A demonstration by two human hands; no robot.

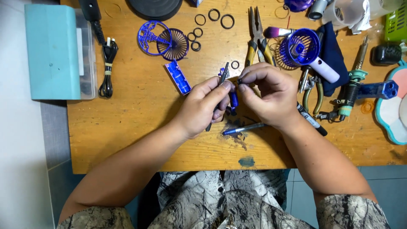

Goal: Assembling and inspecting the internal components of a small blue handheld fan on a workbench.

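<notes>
Nearest the table edge, a dark blue-green paint smear (246,161) marks the wooden table (140,127). Just beyond it lies a blue pen (243,129), close below the right wrist.

Both hands work together above the middle of the table. The left hand (203,106) is closed around a thin dark screwdriver (221,82), which runs slanted through the fingers, its upper end showing above the thumb. The right hand (269,95) is closed, with thumb and forefinger pinched on a very small dark part at the fingertips; what that part is cannot be told. A small blue cylindrical piece (233,100) sits between the two hands, touching the left fingers. A black marker (311,121) lies partly under the right wrist.

Beyond the hands, to the left, a blue circuit board (178,77) lies flat. Farther out sit a blue fan grille (151,37) and a dark fan blade wheel (174,44), overlapping. Several black rubber rings (214,19) are scattered near them. Pliers (257,36) with yellow handles lie beside a blue handheld fan housing (303,46) with a white handle. A soldering iron (354,82) rests at the right. At the far left, a light blue box (53,51) stands beside a coiled black cable (107,63).
</notes>
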